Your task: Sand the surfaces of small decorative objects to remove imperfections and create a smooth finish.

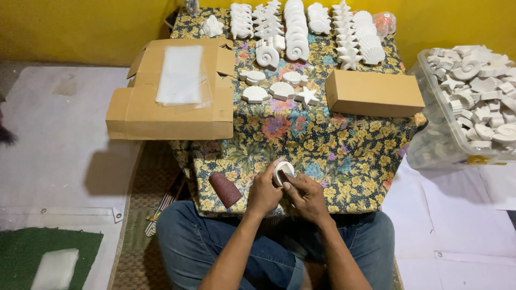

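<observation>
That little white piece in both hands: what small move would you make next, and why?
Probably turn the white piece a little in the left hand so the right hand can work a fresh edge. Both hands grip it above the flowered cloth, with the rolled sandpaper lying beside them.

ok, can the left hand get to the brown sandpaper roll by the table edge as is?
Probably yes. The sandpaper roll lies just beside the left hand with bare cloth between, but that hand is gripping the white piece and would have to let go.
</observation>
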